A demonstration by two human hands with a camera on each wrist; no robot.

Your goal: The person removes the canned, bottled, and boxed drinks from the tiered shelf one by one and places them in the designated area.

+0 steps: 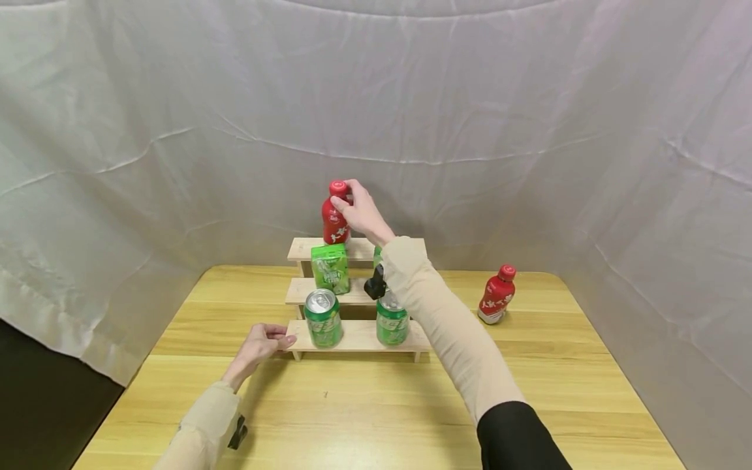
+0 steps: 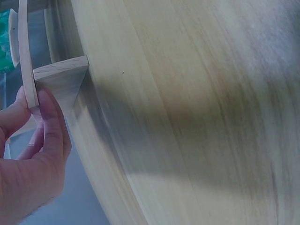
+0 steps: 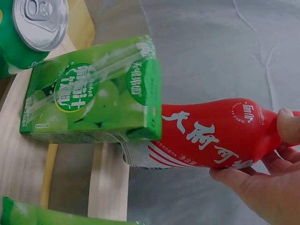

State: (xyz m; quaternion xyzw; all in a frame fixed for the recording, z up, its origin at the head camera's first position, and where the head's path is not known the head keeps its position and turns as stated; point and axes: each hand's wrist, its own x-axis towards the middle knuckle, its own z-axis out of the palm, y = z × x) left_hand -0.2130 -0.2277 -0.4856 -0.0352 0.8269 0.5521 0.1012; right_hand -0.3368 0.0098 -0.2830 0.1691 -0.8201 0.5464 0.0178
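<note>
A red drink bottle [image 1: 332, 219] stands upright at the left of the top step of a three-step wooden rack [image 1: 360, 334]. My right hand [image 1: 365, 214] grips it around the neck, just under the cap; the right wrist view shows thumb and fingers on the bottle's upper part [image 3: 220, 131]. With thumb and fingers, my left hand [image 1: 258, 349] pinches the left end of the lowest board [image 2: 27, 61]. A green juice box [image 1: 330, 269] sits on the middle step in front of the bottle. Another green box [image 1: 377, 254] is mostly hidden behind my right forearm.
Two green cans, one left [image 1: 324, 325] and one right [image 1: 392, 326], stand on the lowest step. A second red bottle [image 1: 496, 297] is on the wooden table [image 1: 376, 405], right of the rack. Grey cloth [image 1: 470, 130] hangs behind and at both sides.
</note>
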